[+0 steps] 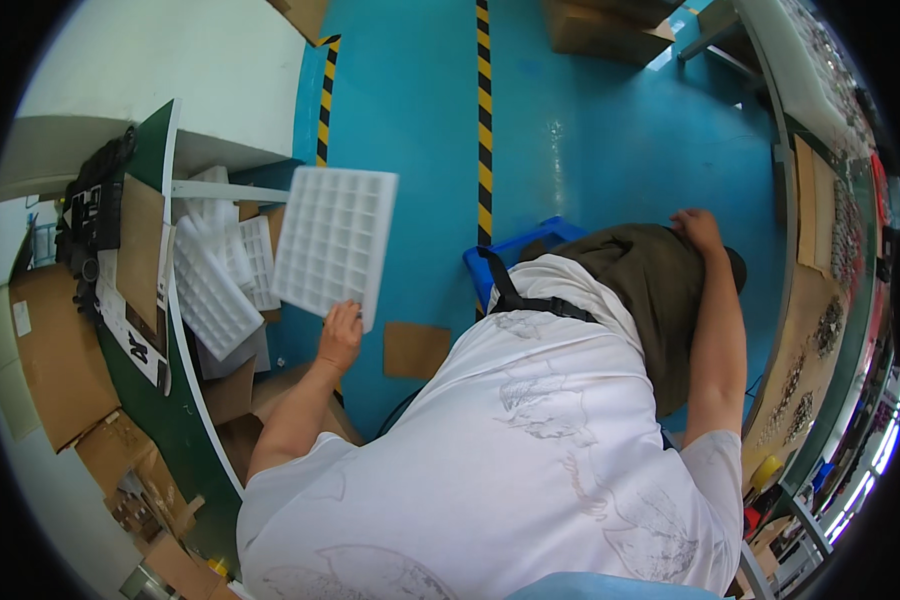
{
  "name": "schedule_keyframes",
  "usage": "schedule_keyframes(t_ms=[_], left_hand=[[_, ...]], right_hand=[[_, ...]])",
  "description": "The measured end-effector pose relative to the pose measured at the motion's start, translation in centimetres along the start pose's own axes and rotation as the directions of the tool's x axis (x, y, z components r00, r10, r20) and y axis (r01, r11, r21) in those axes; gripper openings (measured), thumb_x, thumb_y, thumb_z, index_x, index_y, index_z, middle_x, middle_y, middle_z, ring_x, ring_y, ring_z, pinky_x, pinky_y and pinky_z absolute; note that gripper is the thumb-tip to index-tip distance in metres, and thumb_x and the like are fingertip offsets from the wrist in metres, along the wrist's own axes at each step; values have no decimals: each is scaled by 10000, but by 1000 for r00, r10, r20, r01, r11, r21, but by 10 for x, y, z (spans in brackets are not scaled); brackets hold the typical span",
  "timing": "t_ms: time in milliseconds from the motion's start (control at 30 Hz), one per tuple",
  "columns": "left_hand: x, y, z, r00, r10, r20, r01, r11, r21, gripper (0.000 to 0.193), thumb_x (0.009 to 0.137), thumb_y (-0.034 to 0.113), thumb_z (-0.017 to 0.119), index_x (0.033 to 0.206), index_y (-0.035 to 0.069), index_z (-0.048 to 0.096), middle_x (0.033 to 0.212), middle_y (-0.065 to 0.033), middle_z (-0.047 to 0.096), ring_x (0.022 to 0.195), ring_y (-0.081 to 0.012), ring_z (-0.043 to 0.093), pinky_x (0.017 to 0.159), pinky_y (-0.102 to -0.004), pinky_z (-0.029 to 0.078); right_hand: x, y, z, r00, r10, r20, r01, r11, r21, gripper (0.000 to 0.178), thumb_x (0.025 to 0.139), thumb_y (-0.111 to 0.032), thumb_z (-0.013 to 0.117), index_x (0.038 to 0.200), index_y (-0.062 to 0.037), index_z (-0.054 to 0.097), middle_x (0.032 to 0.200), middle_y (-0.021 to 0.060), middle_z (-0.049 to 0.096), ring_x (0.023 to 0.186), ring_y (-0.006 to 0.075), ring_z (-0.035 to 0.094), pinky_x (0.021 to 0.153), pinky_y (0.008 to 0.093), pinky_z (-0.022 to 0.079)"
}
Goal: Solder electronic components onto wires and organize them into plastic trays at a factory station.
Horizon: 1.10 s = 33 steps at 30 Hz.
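Observation:
My left hand [341, 336] is closed on the lower edge of a white foam tray [335, 240] divided into many square pockets. The tray is held up over the floor at left with its pocketed face showing, and I see nothing in the pockets. My right hand [701, 230] lies at the knee of my dark shorts [620, 275], fingers apart and holding nothing. More white compartment trays [210, 290] lean in a heap just left of the held one, beside a green-topped table [190, 440].
Black-and-yellow tape [484, 120] runs along the blue floor. A blue crate [510, 245] stands by my legs, and a flat cardboard piece [416, 350] lies on the floor. At right, a long workbench [800, 340] carries many small parts. Cardboard boxes [610, 32] stand at the back.

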State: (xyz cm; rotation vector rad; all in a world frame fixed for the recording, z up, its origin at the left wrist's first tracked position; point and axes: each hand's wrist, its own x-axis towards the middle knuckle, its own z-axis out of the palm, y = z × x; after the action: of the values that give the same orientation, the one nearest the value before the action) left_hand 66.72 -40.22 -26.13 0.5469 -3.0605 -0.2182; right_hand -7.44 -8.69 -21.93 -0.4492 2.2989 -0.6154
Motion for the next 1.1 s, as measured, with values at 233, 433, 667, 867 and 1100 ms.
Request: schedule_keyframes(t_ms=[233,433,667,867,1100], left_hand=[[147,22,-50,944,286,-167,-286,958,23,110,878,6,660,953,-58,707,1250,-182,672,1269,-350,614,1120,-521,465],[268,19,-98,754,623,-210,-613,781,118,156,898,8,656,1000,-89,721,1230,-176,674,1267,-337,613,1173,-499,439],[374,28,-147,490,858,-154,-795,513,324,196,888,0,642,1021,-123,716,1240,-180,672,1263,-330,613,1223,-488,404],[427,59,-193,486,855,-183,-783,519,342,232,887,-33,606,1064,-152,698,1316,-210,657,1312,-349,599,1210,-519,415],[395,146,-236,550,657,-515,-588,743,320,353,866,-81,534,1182,-168,665,1418,-281,605,1395,-431,542,1187,-575,397]], right_hand=[[-4,-15,20,992,-114,-62,123,979,162,431,1017,-332,675,1023,93,743,912,171,778,767,210,752,741,343,599],[-81,-136,27,996,-91,-1,63,677,733,594,960,-445,758,1191,99,692,1072,195,761,895,245,760,813,373,631],[-134,-152,21,942,-334,-13,219,585,781,524,903,-186,829,1293,120,657,1150,195,750,980,270,757,822,381,647],[-152,-128,25,908,-345,-237,366,381,849,383,927,-41,765,1265,115,673,1118,178,757,951,252,760,838,365,649],[-170,-99,16,856,-259,-447,476,62,877,379,943,7,719,1301,107,645,1190,188,737,1003,260,752,879,385,651]])
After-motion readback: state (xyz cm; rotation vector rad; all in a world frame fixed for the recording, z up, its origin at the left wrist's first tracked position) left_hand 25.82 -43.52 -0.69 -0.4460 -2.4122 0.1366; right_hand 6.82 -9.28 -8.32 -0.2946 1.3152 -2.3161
